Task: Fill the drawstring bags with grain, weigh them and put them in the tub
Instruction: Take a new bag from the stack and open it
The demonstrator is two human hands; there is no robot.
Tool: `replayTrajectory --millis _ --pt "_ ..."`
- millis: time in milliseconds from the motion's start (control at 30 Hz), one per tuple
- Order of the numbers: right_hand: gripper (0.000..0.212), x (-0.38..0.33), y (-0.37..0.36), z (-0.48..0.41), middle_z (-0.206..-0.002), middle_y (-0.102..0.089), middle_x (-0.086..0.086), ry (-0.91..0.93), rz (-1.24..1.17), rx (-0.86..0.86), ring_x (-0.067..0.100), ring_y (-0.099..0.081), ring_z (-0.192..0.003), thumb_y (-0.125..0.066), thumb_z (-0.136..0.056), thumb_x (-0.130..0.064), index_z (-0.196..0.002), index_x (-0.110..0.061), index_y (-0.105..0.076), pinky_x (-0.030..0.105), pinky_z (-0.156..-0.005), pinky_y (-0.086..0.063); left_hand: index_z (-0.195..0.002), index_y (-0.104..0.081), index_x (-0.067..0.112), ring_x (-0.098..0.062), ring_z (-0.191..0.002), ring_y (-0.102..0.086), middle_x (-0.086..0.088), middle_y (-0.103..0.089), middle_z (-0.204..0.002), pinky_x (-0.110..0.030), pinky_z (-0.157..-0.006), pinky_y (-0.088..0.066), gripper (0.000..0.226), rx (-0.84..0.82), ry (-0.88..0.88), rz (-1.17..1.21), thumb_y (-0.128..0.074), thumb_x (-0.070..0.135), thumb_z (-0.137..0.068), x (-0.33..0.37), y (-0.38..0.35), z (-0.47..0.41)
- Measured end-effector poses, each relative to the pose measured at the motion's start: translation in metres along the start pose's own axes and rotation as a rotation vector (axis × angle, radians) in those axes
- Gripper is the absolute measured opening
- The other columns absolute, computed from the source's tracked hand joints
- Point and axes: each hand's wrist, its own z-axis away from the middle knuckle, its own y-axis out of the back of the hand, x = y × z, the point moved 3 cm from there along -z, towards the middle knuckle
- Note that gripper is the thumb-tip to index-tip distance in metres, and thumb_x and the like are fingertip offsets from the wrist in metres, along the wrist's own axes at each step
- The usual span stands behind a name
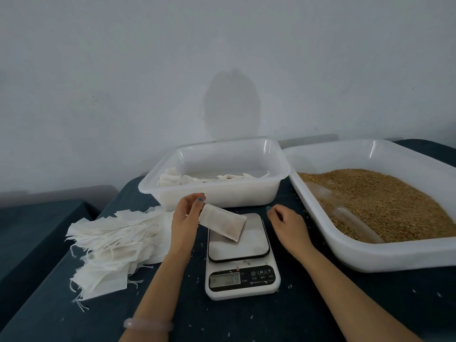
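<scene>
The scale [243, 291] has a small grey screen [225, 279] with dark numbers, but they are too blurry to read for sure. Next to the screen are round buttons with a power sign, an "M" and a "T". The tiny words under them cannot be read. The scale is white plastic with a flat, shiny square plate on top.

The left hand [186, 214] pinches the top end of a bag [223, 222] between thumb and fingers. The bag is white, thin cloth, long and puffy. It is tilted, and its low end rests on the plate. The right hand [285, 222] hovers just right of the scale. Its fingers are loosely curled and nothing shows in them. The nails are painted blue.

Behind the scale is a white plastic tub [212, 188], square with round corners. Full bags [172, 180] lie flat in it. On the right is a big white tray [370, 254] of brown, bumpy grain [385, 198]. A clear scoop [351, 219] lies in the grain.

On the left is a messy pile of empty bags [111, 245], flat and white with thin strings. Everything sits on a dark blue cloth [320, 304] with a few loose grains on it. A pale pink bracelet [148, 325] is on the left wrist.
</scene>
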Motion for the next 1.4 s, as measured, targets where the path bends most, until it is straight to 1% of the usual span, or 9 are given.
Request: replayTrajectory --millis 200,433,633,767,967,1100,1267,1333,1400 --pt "0.034 0.001 -0.001 0.0 -0.059 -0.053 -0.005 -0.007 -0.002 -0.003 0.005 -0.048 -0.052 -0.05 -0.099 -0.037 -0.068 -0.025 -0.052 0.023 -0.05 -0.031 -0.106 -0.059 0.031 -0.002 -0.093 -0.061 0.016 -0.066 -0.098 -0.017 -0.069 -0.042 0.011 0.046 -0.011 -0.249 -0.055 0.037 -0.097 -0.001 0.003 0.001" --pt "0.033 0.004 -0.003 -0.001 -0.061 -0.056 -0.002 -0.006 -0.001 -0.003 0.008 -0.05 -0.054 -0.05 -0.099 -0.037 -0.069 -0.024 -0.054 0.025 -0.051 -0.037 -0.11 -0.045 0.029 -0.002 -0.078 -0.059 0.013 -0.063 -0.086 -0.021 -0.06 -0.041 0.028 -0.039 -0.074 -0.585 -0.048 0.053 -0.096 0.0 0.0 0.006" --pt "0.034 0.007 -0.005 -0.002 -0.06 -0.056 -0.002 -0.001 0.017 -0.004 0.008 -0.051 -0.053 -0.05 -0.099 -0.039 -0.068 -0.025 -0.053 0.026 -0.05 -0.037 -0.112 -0.046 0.033 -0.004 -0.063 -0.058 0.005 -0.059 -0.07 -0.013 -0.056 -0.044 0.021 -0.13 -0.259 -0.42 -0.052 0.018 -0.099 0.011 -0.005 0.012" --pt "0.036 0.007 -0.006 -0.004 -0.059 -0.055 -0.003 -0.011 0.02 0.0 0.006 -0.049 -0.052 -0.05 -0.099 -0.039 -0.066 -0.026 -0.051 0.027 -0.051 -0.037 -0.101 -0.06 0.035 -0.009 -0.072 -0.06 0.011 -0.065 -0.089 -0.019 -0.057 -0.052 0.029 -0.264 -0.331 -0.315 -0.045 0.011 -0.103 0.026 -0.016 0.019" --pt "0.038 0.006 -0.005 -0.002 -0.058 -0.053 -0.003 0.003 -0.001 0.001 0.006 -0.046 -0.05 -0.051 -0.099 -0.038 -0.064 -0.025 -0.048 0.025 -0.049 -0.033 -0.098 -0.068 0.014 -0.004 -0.072 -0.061 0.008 -0.069 -0.099 -0.018 -0.062 -0.051 0.036 -0.319 -0.305 -0.163 -0.039 -0.008 -0.101 0.047 -0.023 0.013" --pt "0.039 0.006 -0.005 0.0 -0.057 -0.051 -0.002 0.016 -0.028 -0.005 0.006 -0.044 -0.049 -0.051 -0.099 -0.039 -0.064 -0.022 -0.048 0.023 -0.048 -0.031 -0.112 -0.069 0.022 -0.002 -0.079 -0.06 0.005 -0.068 -0.107 -0.02 -0.08 -0.053 0.039 -0.19 -0.322 -0.172 -0.042 -0.003 -0.101 0.076 -0.012 -0.016" --pt "0.038 0.007 -0.006 -0.001 -0.057 -0.052 -0.002 0.011 -0.018 -0.007 0.006 -0.046 -0.049 -0.051 -0.099 -0.039 -0.064 -0.024 -0.047 0.022 -0.048 -0.032 -0.131 -0.061 0.028 0.013 -0.102 -0.052 0.016 -0.057 -0.121 0.0 -0.085 -0.034 0.035 -0.029 -0.392 -0.347 -0.045 0.013 -0.103 0.109 0.014 -0.062" --pt "0.038 0.007 -0.006 -0.002 -0.058 -0.053 -0.001 0.009 -0.013 -0.008 0.006 -0.046 -0.05 -0.051 -0.099 -0.038 -0.065 -0.023 -0.047 0.024 -0.05 -0.033 -0.124 -0.062 0.033 0.004 -0.096 -0.052 0.016 -0.055 -0.111 -0.011 -0.088 -0.034 0.029 0.001 -0.35 -0.502 -0.042 0.025 -0.105 0.11 0.025 -0.078" --pt "0.038 0.008 -0.006 -0.002 -0.059 -0.054 0.001 0.011 -0.012 -0.006 0.006 -0.046 -0.05 -0.051 -0.099 -0.038 -0.065 -0.023 -0.048 0.024 -0.05 -0.033 -0.099 -0.055 0.031 -0.003 -0.074 -0.044 0.014 -0.048 -0.083 -0.027 -0.079 -0.035 0.022 0.009 -0.297 -0.743 -0.035 0.036 -0.106 0.103 0.034 -0.088"
